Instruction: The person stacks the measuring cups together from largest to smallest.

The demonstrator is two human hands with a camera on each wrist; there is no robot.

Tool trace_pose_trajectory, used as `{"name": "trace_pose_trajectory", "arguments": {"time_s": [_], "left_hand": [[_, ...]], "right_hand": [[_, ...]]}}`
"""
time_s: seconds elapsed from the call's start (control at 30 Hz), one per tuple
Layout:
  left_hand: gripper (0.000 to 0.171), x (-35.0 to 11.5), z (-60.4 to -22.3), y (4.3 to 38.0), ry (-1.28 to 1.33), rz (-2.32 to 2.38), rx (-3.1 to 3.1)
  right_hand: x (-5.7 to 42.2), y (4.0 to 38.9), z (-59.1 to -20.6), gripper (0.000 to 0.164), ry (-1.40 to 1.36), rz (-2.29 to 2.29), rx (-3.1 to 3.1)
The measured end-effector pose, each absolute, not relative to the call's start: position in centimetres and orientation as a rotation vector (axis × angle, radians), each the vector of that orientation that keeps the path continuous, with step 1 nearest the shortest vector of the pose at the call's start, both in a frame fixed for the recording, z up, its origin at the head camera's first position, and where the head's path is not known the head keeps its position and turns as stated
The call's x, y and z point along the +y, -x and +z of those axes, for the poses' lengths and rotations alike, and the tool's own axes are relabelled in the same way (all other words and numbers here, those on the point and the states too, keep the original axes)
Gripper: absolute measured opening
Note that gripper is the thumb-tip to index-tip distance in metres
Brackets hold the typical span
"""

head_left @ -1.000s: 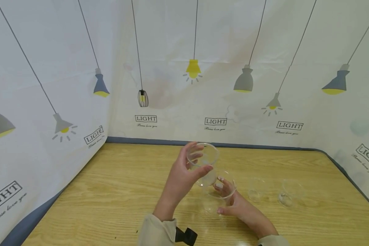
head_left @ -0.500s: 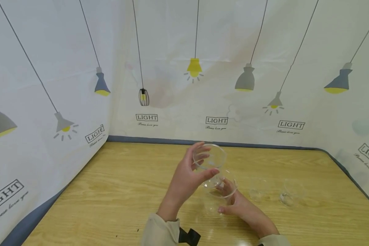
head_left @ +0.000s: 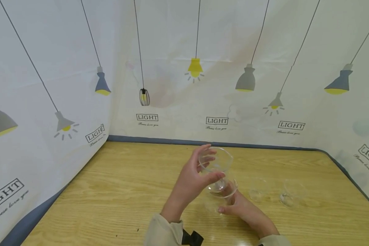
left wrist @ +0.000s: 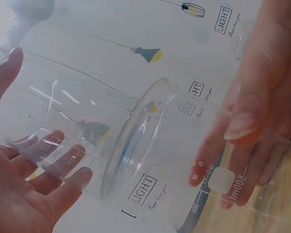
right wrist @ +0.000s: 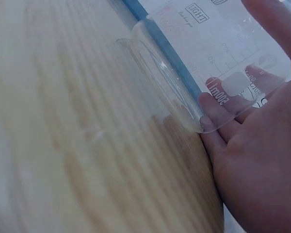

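Note:
My left hand [head_left: 190, 181] grips a clear glass beaker [head_left: 226, 164] around its side, thumb in front and fingers behind. In the head view that beaker's base overlaps the mouth of a larger clear beaker [head_left: 213, 202]; I cannot tell how far inside it is. White marks reading 500 ml show on the larger beaker [left wrist: 220, 180] in the left wrist view, seen reversed. My right hand [head_left: 244, 209] holds this larger beaker from the right, thumb near side, fingers behind. In the right wrist view its base [right wrist: 172, 77] stands low at the wooden table.
Two smaller clear beakers, a nearer-left one [head_left: 258, 189] and one farther right [head_left: 292, 194], stand on the wooden table [head_left: 117, 184] right of my hands. A white sheet [head_left: 172, 102] printed with lamps walls in the back and sides.
My left hand has moved right and slightly down with its beaker, bringing the base over the larger beaker's mouth. My right hand and the larger beaker have stayed in place.

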State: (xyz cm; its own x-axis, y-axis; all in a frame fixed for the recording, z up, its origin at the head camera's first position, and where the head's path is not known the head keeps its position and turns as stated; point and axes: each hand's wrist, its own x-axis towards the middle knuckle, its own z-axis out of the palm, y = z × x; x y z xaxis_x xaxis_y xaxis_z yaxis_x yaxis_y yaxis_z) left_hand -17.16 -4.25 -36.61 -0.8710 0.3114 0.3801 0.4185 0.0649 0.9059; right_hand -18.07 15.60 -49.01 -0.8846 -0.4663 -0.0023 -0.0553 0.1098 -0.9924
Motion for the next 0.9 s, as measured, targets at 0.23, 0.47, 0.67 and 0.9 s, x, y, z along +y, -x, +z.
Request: {"name": "trace_pose_trajectory", "arguments": {"time_s": [0.23, 0.47, 0.67, 0.9], "left_hand": [[0.077, -3.8, -35.2, 15.9, 0.734, -1.954, -2.301], [0.078, -3.5, -35.4, 16.1, 0.758, -1.952, -2.344], [0.081, -3.2, -37.4, 17.5, 0.76, -1.862, -2.418], [0.08, -3.2, -38.6, 18.3, 0.802, -1.855, -2.447]], "right_hand": [[15.5, 17.8, -48.8, 0.079, 0.466, -1.792, 2.121], [15.5, 17.9, -48.9, 0.079, 0.483, -1.806, 2.115], [15.5, 18.0, -49.0, 0.077, 0.488, -1.803, 2.138], [15.4, 18.0, -49.0, 0.079, 0.443, -1.807, 2.142]]}}
